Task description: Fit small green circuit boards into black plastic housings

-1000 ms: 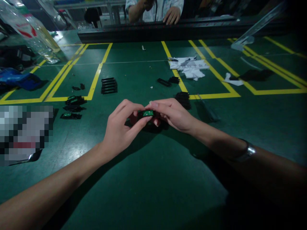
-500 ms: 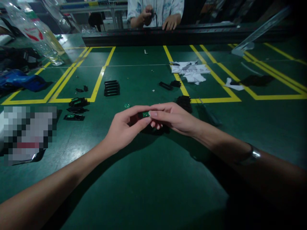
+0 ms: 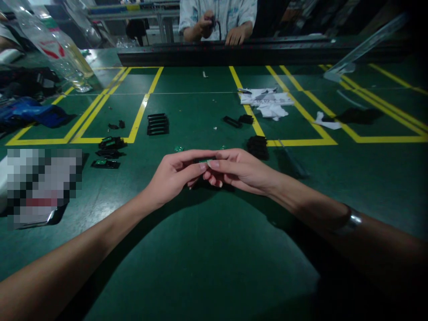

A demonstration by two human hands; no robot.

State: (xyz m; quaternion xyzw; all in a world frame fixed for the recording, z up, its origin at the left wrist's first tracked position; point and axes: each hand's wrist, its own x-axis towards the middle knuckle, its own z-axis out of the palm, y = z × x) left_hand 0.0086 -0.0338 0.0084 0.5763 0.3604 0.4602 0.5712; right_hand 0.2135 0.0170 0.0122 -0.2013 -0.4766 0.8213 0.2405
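My left hand point(image 3: 174, 176) and my right hand point(image 3: 237, 169) meet above the green mat point(image 3: 207, 249). Both pinch one small black part with a green circuit board point(image 3: 204, 160), of which only a sliver shows between the fingertips. A small green chip point(image 3: 178, 148) lies on the mat just beyond my left hand. A pile of black parts point(image 3: 258, 146) sits right behind my right hand. My right wrist wears a metal bracelet point(image 3: 351, 221).
A row of black parts point(image 3: 158, 124) and a few assembled pieces point(image 3: 109, 151) lie to the left near the yellow lines. White papers point(image 3: 265, 99) lie at the back. Plastic bottles point(image 3: 63, 49) stand far left. Another person's hands point(image 3: 220, 29) work across the dark rail point(image 3: 267, 49).
Both hands have closed further over the part and sunk toward the mat, so the green board is now almost hidden. The view has tilted slightly.
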